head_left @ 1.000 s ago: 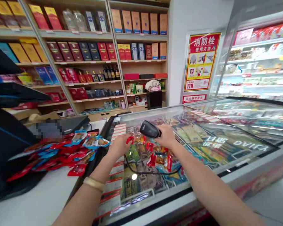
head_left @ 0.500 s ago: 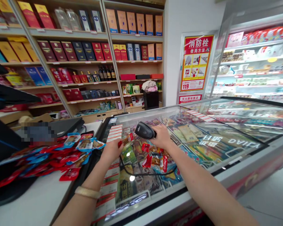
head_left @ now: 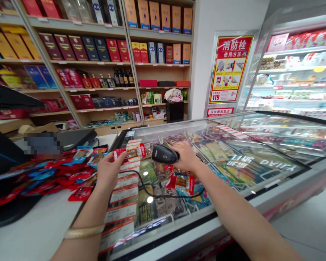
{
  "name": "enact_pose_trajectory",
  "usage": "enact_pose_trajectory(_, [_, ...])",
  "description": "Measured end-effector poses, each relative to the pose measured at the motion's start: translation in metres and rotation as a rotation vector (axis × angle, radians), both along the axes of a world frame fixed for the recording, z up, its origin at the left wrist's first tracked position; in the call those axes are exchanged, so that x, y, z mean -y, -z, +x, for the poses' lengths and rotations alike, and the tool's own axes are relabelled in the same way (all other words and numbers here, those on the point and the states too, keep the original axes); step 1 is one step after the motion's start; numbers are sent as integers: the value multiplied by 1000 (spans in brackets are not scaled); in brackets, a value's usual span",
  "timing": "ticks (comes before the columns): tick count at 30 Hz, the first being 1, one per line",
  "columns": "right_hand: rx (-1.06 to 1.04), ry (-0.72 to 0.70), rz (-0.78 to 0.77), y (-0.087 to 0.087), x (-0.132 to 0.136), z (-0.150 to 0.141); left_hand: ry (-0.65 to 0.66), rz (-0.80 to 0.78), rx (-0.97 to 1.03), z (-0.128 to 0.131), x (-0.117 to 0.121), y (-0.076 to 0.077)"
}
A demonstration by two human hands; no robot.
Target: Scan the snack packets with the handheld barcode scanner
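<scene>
My left hand (head_left: 108, 169) pinches a red snack packet (head_left: 133, 151) by its left end, over the near left part of the freezer's glass top. In my right hand (head_left: 185, 156) is a black barcode scanner (head_left: 164, 154), its head pointing left and close to the packet's right end. A black cable (head_left: 163, 197) loops across the glass below the scanner. Several red snack packets (head_left: 180, 183) lie on the glass beneath my right hand. Left of my left hand, a heap of red and blue snack packets (head_left: 62, 174) covers part of the counter.
The white counter (head_left: 40, 232) borders the chest freezer (head_left: 263, 185) on the left. Dark equipment (head_left: 5, 159) stands at the far left. Behind are shelves with boxed goods (head_left: 92, 50), a red fire hydrant sign (head_left: 230, 69) and a lit refrigerated display (head_left: 293, 79).
My left hand has moved left with the packet, which now shows lengthwise in front of the scanner. The scanner has shifted slightly left, and the view has tilted a little.
</scene>
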State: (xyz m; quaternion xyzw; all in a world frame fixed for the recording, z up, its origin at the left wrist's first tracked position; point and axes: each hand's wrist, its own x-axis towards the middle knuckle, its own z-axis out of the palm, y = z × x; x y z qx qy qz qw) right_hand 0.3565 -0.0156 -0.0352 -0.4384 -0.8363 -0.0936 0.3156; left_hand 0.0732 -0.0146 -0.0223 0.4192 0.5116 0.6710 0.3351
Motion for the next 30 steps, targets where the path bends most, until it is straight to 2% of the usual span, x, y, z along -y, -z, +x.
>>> enact_pose_trajectory(3, [6,-28,-8,-1,2,-3,19,9,15,1,1,0])
enact_pose_trajectory(8, [34,-38,-45,-4,6,-6,22,5,-74,3,4,1])
enact_pose_trajectory(18, [70,-2,-82,-6,8,-6,47,1,-105,3,4,4])
enact_pose_trajectory(21, [51,1,-70,-4,9,-6,26,10,-192,3,4,7])
enact_pose_trajectory(24, [18,-3,-41,-2,8,-5,-49,50,-351,0,4,7])
enact_pose_trajectory(26, [0,1,-30,0,7,-3,-163,80,-458,-9,3,3])
enact_pose_trajectory(30, [-22,35,-10,4,0,2,-410,199,-626,-47,9,-19])
